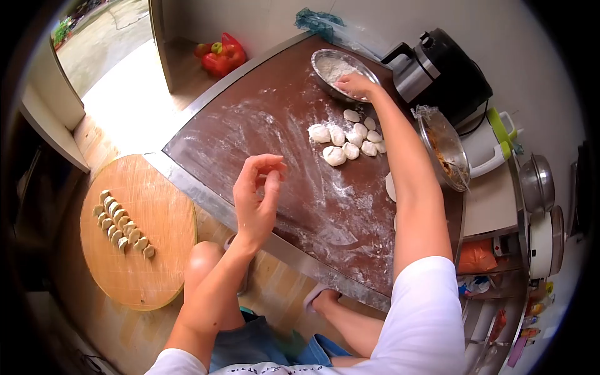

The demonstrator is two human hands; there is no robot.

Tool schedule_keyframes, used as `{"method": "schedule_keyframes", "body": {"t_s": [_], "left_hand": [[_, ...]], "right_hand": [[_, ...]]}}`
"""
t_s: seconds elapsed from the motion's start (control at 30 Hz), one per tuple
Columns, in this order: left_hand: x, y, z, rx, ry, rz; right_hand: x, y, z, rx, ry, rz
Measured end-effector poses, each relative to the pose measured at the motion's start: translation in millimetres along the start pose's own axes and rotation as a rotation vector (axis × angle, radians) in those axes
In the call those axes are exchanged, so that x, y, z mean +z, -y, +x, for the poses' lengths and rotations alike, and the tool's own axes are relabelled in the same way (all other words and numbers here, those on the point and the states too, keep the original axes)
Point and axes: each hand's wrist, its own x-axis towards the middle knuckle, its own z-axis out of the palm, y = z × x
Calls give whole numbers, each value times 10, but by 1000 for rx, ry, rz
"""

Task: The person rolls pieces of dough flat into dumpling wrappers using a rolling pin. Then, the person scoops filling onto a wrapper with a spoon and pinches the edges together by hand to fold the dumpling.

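My right hand (355, 85) reaches into a metal bowl (369, 67) of white flour (332, 67), its fingers drawn together at the flour's surface. Over the brown, flour-dusted tabletop (250, 131) hovers my left hand (259, 197), loosely curled, with a gap between thumb and fingers and nothing visible in it. Several floured dough pieces (351, 150) lie grouped below the bowl, some round and some flattened. Partly hidden behind my right forearm is a pale flat piece of dough (391, 187).
A round wooden board (140, 281) at left carries rows of small dough pieces (123, 225). At right stand a bowl of filling (447, 150) with plastic wrap, a black and silver appliance (447, 75) and a green-and-white appliance (497, 134). A red bag (224, 57) sits beyond the table.
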Motion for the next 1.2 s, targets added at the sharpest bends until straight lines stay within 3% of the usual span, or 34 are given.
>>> {"method": "schedule_keyframes", "body": {"t_s": [0.03, 0.13, 0.27, 0.33, 0.43, 0.53, 0.63, 0.73, 0.9, 1.03, 1.13, 1.2], "left_hand": [[-14, -16, 10, -12, -2, -4], [-68, -25, 50, -26, -32, -49], [-124, -8, 76, -91, -124, -163], [-127, 15, 108, -119, -148, -181], [-136, 52, 151, -135, -166, -144], [-138, 21, 151, -149, -201, -149], [-183, 55, 196, -114, -231, -109], [-238, 85, 236, -103, -294, -160], [-234, 135, 235, -96, -279, -149], [-263, 159, 255, -113, -267, -139], [-274, 165, 261, -121, -247, -117], [-284, 184, 265, -114, -240, -101]], "right_hand": [[42, -79, 98, -171, 40, -48], [-93, -35, -89, -260, 31, -74], [-263, 462, -779, -344, 33, 390], [11, 702, -1011, -348, 201, 407], [345, 820, -1296, -546, 114, 382], [355, 673, -1562, -232, 30, 54], [516, 526, -1847, -256, -2, -218], [689, 444, -1943, -252, -76, -34], [893, 692, -1763, -272, 88, 335], [863, 809, -1544, -242, -4, 445], [868, 752, -1496, -190, 81, 495], [906, 733, -1537, -267, -62, 391]]}}
